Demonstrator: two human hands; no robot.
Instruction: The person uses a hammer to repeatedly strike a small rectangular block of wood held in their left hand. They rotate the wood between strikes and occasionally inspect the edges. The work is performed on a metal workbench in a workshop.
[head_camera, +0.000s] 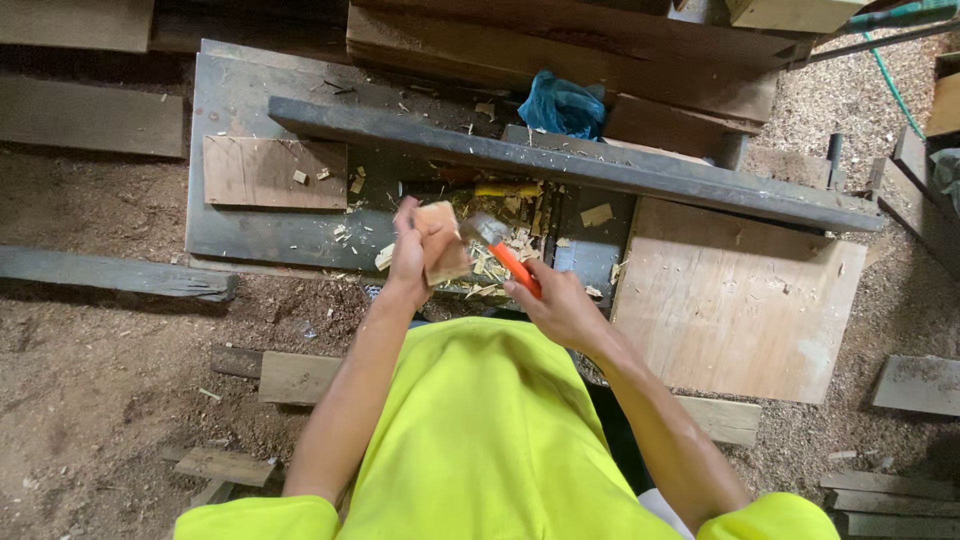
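Observation:
My left hand (410, 248) grips a small pale wooden block (443, 243), held upright over the work surface. My right hand (562, 303) holds a tool with an orange handle (516, 268); its grey metal head (482, 229) touches the right side of the block. Both hands hover above a pile of wood chips (505, 255) on a dark metal table (250, 235). A yellow-handled tool (507, 189) lies just beyond the chips. My bright yellow-green shirt fills the bottom of the view.
A long dark beam (560, 160) runs across the table behind my hands. A plywood sheet (735, 300) lies at right, a brown board (270, 172) at left, a blue plastic bag (562, 105) behind. Planks and sawdust cover the ground.

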